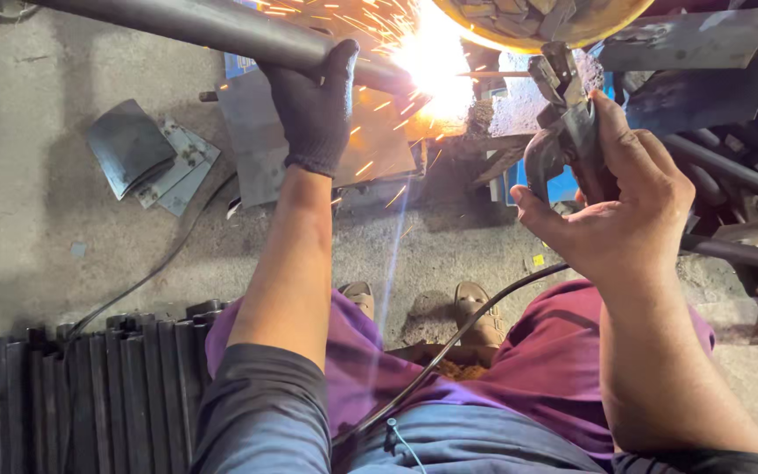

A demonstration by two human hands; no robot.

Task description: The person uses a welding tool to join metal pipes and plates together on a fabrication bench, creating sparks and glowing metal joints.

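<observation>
Left hand [316, 110], dark glove, wrapped tight round pipe [221, 31], pinning it near bright arc [436, 57]. Right hand [629, 215], bare, closed on electrode holder [563, 114]; rod [493, 74] pointing left into arc at pipe end. Sparks spraying over steel plate [256, 149] under pipe. Cable [449, 347] trailing from holder down across purple trousers. Sandalled feet on concrete. Plate offcuts [146, 158] left; dark bars [81, 395] stacked bottom left; more pipes [730, 167] right.

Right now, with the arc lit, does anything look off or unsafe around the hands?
Yes. The left hand on the steel pipe is gloved, but the right hand gripping the electrode holder is bare, and sparks scatter toward the forearms. Cut metal plates lie loosely strewn on the floor.
</observation>
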